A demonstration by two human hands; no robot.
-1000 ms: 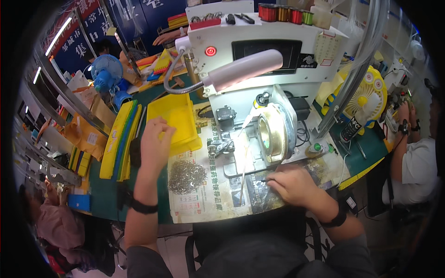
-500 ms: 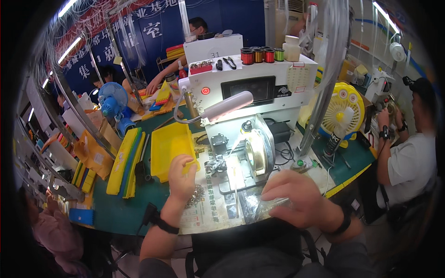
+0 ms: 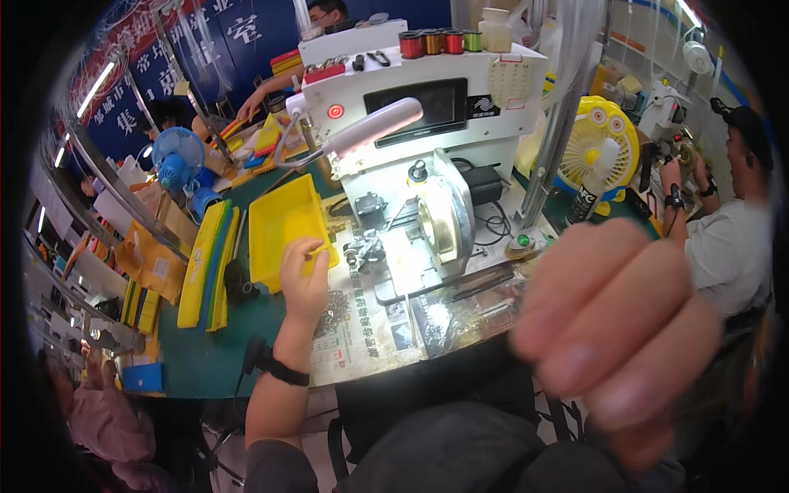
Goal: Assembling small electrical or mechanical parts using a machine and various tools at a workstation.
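Observation:
My left hand point(image 3: 303, 278) hovers at the near right corner of a yellow plastic tray point(image 3: 283, 218), fingers loosely bent, thumb apart from them; nothing shows in it. Beside it a heap of small dark metal bits point(image 3: 333, 311) lies on the paper-covered worktop. My right hand point(image 3: 612, 324) is raised close to the camera at the right, somewhat blurred. Its fingers are curled closed, and whatever they hold, if anything, is hidden. Ahead between both hands stands a white bench machine point(image 3: 337, 135) with a dark screen and a brightly lit metal wheel point(image 3: 437, 222).
A lamp point(image 3: 374, 127) reaches over the machine, which carries several thread spools point(image 3: 431, 43). Yellow, blue and green strips point(image 3: 205, 267) lie left of the tray. A yellow fan point(image 3: 598, 148) and a metal post point(image 3: 555, 148) stand right. Other people sit around, one at the right point(image 3: 731, 246).
My right hand has risen from the worktop toward the camera and right, its fingers closing up. My left hand stays by the tray. The whole view has shifted a little.

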